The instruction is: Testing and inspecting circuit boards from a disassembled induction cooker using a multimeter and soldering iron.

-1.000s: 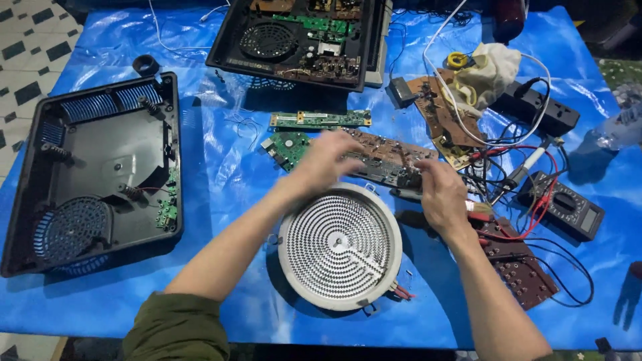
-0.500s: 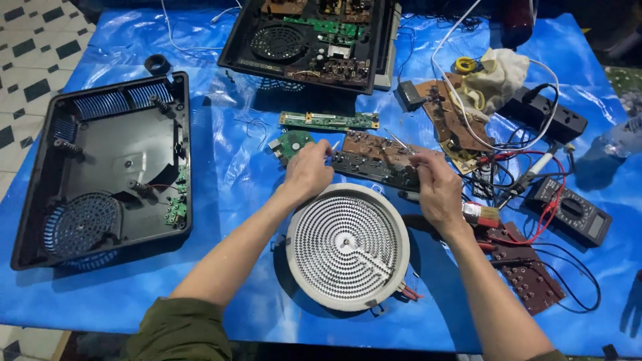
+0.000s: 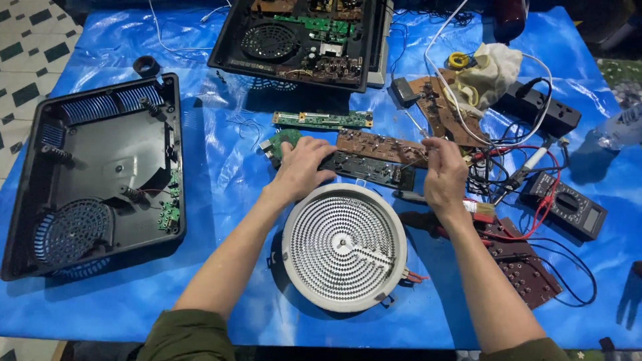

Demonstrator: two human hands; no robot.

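Observation:
My left hand (image 3: pixel 302 167) rests palm down on the left end of a dark rectangular circuit board (image 3: pixel 371 171), fingers spread over it. My right hand (image 3: pixel 443 175) sits at the board's right end with the fingertips pinched together; a thin wire seems to run from them, but I cannot make out what they hold. A brown circuit board (image 3: pixel 378 145) lies just behind the dark one. In front of both hands sits a round white heating element with a spiral coil (image 3: pixel 344 246). A small green board (image 3: pixel 286 139) peeks out beyond my left fingers.
An empty black cooker housing (image 3: pixel 93 174) lies at the left. Another open cooker base with electronics (image 3: pixel 301 40) stands at the back. A multimeter (image 3: pixel 565 206), red and black leads, a power strip (image 3: pixel 545 110), a cloth (image 3: pixel 491 70) and more boards crowd the right side on blue sheeting.
Both hands have settled at the two ends of the dark board. The view has shifted slightly, with the boards now a bit lower in frame.

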